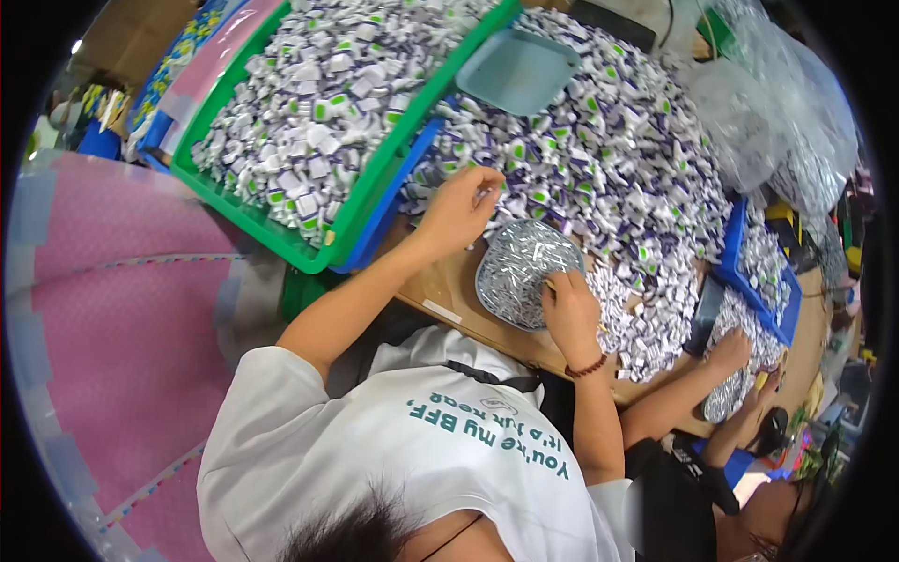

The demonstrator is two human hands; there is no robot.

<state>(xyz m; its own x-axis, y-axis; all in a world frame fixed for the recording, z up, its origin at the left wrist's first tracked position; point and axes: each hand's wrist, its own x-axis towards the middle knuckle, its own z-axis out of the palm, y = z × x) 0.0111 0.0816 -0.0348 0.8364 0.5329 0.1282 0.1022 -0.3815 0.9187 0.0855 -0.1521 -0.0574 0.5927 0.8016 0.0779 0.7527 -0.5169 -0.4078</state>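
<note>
My left hand (463, 208) is at the near edge of a big heap of small white plastic parts (590, 159) with purple and green bits. Its fingers are curled inward; what they hold, if anything, is hidden. My right hand (571, 304) reaches over the right side of a rounded grey tray (479, 286), with thumb and fingertips pinched at the silver metal pins (524, 258) that fill it. Whatever lies in that pinch is too small to make out. The tray rests on the brown tabletop (449, 295) in front of my body.
At the left, a green crate (245, 223) full of the same white parts sits over a blue one. A shallow grey-blue tray (520, 70) lies on the heap. To the right, a co-worker's hand (730, 351) works near a blue bin (791, 314). Clear plastic bags (787, 112) hang behind.
</note>
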